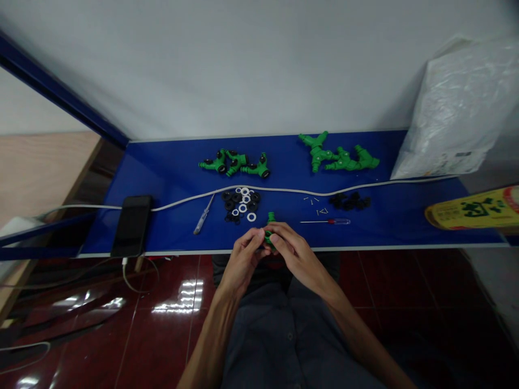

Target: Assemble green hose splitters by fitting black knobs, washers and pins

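Note:
Both hands meet at the front edge of the blue table around a green plastic hose connector (271, 217), whose ribbed end points away from me. My left hand (247, 248) grips it from the left, thumb against its near part. From the right, my right hand (292, 246) closes on it, thumb and fingers pressed to the same part. The fingers hide much of the connector. Just beyond lie white ring washers (252, 217) and black rubber rings (230, 205). To the right is a screwdriver (338, 221) with a clear and red handle, near several small screws (322, 211).
Green Y-connectors with black parts (255, 168) and plain green ones (318, 151) lie at the back. A white cable (279, 189) crosses the table. Around it are a phone (132, 226), another screwdriver (204, 215), black caps (352, 202), a yellow can (472, 209) and a plastic bag (454, 108).

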`<state>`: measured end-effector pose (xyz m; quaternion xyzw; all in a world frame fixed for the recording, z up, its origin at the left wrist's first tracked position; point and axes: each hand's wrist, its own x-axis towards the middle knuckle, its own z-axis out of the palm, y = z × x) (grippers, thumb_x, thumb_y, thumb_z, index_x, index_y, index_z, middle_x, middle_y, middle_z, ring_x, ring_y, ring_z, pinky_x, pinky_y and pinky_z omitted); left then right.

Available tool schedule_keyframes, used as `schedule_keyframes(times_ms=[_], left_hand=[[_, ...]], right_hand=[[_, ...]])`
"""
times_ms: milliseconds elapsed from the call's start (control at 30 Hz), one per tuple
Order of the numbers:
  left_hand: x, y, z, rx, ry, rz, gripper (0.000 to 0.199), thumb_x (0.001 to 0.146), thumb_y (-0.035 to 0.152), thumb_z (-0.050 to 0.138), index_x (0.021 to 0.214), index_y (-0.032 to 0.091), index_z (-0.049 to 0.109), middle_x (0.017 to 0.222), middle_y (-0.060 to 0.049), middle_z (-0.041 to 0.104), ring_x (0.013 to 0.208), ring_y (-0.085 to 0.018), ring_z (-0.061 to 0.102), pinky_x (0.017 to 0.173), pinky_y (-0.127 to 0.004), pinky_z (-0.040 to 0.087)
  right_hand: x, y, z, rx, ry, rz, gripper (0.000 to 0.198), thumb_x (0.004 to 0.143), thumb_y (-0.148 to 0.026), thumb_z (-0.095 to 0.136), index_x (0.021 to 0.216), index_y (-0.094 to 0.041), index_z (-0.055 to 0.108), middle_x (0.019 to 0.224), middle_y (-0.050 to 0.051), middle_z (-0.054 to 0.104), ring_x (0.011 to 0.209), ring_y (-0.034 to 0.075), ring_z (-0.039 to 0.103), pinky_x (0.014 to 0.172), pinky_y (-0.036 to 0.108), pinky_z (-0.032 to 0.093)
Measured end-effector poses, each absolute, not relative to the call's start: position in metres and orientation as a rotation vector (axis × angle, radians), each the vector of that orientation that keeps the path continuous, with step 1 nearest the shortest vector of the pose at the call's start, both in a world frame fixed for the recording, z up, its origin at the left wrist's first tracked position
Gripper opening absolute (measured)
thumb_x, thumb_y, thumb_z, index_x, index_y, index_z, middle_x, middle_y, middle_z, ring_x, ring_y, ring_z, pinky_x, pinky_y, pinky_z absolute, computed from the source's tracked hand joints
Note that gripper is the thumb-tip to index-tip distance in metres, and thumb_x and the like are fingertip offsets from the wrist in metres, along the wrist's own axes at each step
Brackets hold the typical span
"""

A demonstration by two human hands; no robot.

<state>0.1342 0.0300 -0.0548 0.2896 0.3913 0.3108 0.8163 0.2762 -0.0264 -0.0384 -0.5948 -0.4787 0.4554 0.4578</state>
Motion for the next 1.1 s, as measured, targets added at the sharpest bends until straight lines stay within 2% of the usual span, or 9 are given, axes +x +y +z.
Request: schedule_keyframes(times_ms=[367, 567, 767, 833, 933, 1033, 1100], left_hand=[[0.143, 0.019, -0.048, 0.613, 0.923, 0.775, 0.032, 0.082, 0.044, 0.078, 0.077, 0.016, 0.064, 0.071, 0.003, 0.055, 0.065, -0.008, 0.052, 0.061, -0.018, 0.046], [0.144, 0.015, -0.051, 0.616, 0.996, 0.829, 0.034, 0.083, 0.043, 0.076, 0.073, 0.018, 0.055, 0.066, 0.006, 0.048, 0.058, -0.007, 0.043, 0.055, -0.019, 0.037], [0.14, 0.014, -0.056, 0.656, 1.024, 0.817, 0.037, 0.085, 0.043, 0.074, 0.068, 0.017, 0.055, 0.062, 0.006, 0.045, 0.056, -0.006, 0.039, 0.053, -0.019, 0.035], [0.137, 0.013, -0.056, 0.714, 1.027, 0.835, 0.033, 0.087, 0.046, 0.072, 0.075, 0.017, 0.063, 0.067, 0.005, 0.052, 0.061, -0.008, 0.046, 0.059, -0.019, 0.04], [0.13, 0.012, -0.054, 0.927, 1.059, 0.882, 0.027, 0.084, 0.043, 0.077, 0.095, 0.019, 0.072, 0.092, -0.001, 0.067, 0.08, -0.013, 0.061, 0.075, -0.023, 0.05], [0.122, 0.011, -0.053, 1.128, 1.132, 0.943, 0.022, 0.086, 0.039, 0.076, 0.1, 0.021, 0.075, 0.106, -0.004, 0.067, 0.092, -0.017, 0.065, 0.083, -0.026, 0.053], [0.118, 0.011, -0.054, 1.155, 1.172, 0.966, 0.02, 0.091, 0.04, 0.07, 0.099, 0.022, 0.076, 0.106, -0.004, 0.066, 0.091, -0.017, 0.066, 0.08, -0.025, 0.055]], right_hand=[[0.271, -0.029, -0.038, -1.5, -1.24, 1.099, 0.035, 0.105, -0.043, 0.045, 0.124, -0.027, 0.069, 0.134, 0.008, 0.059, 0.127, 0.02, 0.058, 0.103, 0.033, 0.052], [0.266, -0.031, -0.037, -1.565, -1.315, 1.033, 0.033, 0.105, -0.039, 0.044, 0.126, -0.027, 0.068, 0.137, 0.007, 0.059, 0.13, 0.02, 0.056, 0.115, 0.036, 0.041], [0.259, -0.031, -0.039, -1.613, -1.369, 0.957, 0.036, 0.107, -0.038, 0.04, 0.128, -0.028, 0.067, 0.136, 0.007, 0.061, 0.128, 0.02, 0.058, 0.112, 0.035, 0.044], [0.259, -0.03, -0.04, -1.633, -1.401, 0.932, 0.035, 0.106, -0.038, 0.042, 0.131, -0.029, 0.065, 0.137, 0.007, 0.06, 0.13, 0.021, 0.056, 0.114, 0.037, 0.043], [0.258, -0.032, -0.041, -1.667, -1.452, 0.898, 0.037, 0.106, -0.035, 0.041, 0.138, -0.032, 0.059, 0.142, 0.006, 0.058, 0.136, 0.021, 0.053, 0.117, 0.041, 0.041], [0.26, -0.038, -0.044, -1.633, -1.491, 0.833, 0.04, 0.106, -0.034, 0.042, 0.144, -0.034, 0.055, 0.148, 0.005, 0.056, 0.14, 0.022, 0.05, 0.117, 0.043, 0.042], [0.262, -0.041, -0.046, -1.615, -1.395, 0.738, 0.046, 0.103, -0.035, 0.049, 0.149, -0.033, 0.049, 0.154, 0.007, 0.05, 0.135, 0.024, 0.054, 0.108, 0.041, 0.051]])
